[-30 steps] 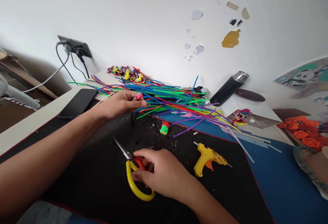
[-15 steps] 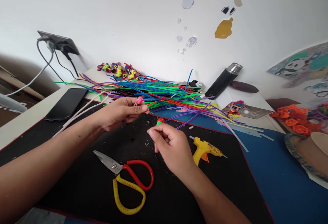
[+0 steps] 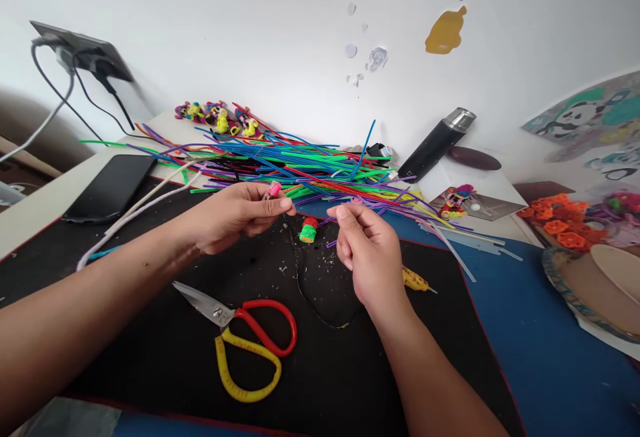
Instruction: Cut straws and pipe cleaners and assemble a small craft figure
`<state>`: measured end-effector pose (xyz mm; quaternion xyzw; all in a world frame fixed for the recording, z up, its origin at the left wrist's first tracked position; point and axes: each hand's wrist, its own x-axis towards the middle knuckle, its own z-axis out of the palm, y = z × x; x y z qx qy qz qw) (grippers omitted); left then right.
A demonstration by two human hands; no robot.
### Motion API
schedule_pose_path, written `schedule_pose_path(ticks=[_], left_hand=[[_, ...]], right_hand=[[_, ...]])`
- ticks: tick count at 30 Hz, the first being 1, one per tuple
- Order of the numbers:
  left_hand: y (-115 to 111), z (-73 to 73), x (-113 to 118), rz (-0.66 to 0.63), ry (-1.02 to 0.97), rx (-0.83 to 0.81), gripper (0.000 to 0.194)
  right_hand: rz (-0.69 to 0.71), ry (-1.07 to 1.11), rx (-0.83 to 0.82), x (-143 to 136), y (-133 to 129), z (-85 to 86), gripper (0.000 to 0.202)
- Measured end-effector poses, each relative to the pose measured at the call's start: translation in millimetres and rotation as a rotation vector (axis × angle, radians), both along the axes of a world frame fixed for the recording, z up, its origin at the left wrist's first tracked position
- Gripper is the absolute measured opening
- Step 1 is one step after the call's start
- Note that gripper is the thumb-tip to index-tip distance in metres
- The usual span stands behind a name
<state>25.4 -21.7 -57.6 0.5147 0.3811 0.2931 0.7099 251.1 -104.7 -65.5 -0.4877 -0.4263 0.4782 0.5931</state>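
Note:
My left hand (image 3: 250, 215) is closed around a small object with a bright pink end (image 3: 273, 188); the rest of it is hidden in the fingers. To its right, my right hand (image 3: 369, 243) is held up with thumb and forefinger pinched together; I cannot make out what is between them. Between and below the hands, a small red-and-green coil of fuzzy pipe cleaner (image 3: 309, 230) stands on the black mat (image 3: 165, 357). Large scissors (image 3: 245, 337) with one red and one yellow handle lie in front. A yellow glue gun (image 3: 416, 281) is mostly behind my right hand.
Many coloured pipe cleaners (image 3: 300, 165) are heaped across the back. Small fuzzy figures (image 3: 219, 119) sit behind them at left. A phone (image 3: 111, 187) lies at left, a black flask (image 3: 436, 145) leans at back right, and a round tray (image 3: 560, 283) sits at far right.
My right hand has moved right, away from my left hand, baring the red-and-green coil and covering most of the glue gun. The left hand keeps its grip. The camera view has shifted slightly.

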Motion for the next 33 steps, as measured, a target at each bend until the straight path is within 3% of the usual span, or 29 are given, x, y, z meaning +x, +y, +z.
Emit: schedule_pose_path(ticks=[9, 33], left_hand=[[-10, -2.5, 7, -0.048, -0.026, 0.010, 0.049], [-21, -1.3, 16, -0.094, -0.067, -0.014, 0.053]], right_hand=[[0.032, -0.096, -0.023, -5, -4, 3.1, 0.042], [-0.010, -0.585, 0.222, -19, -17, -5.4, 0.017]])
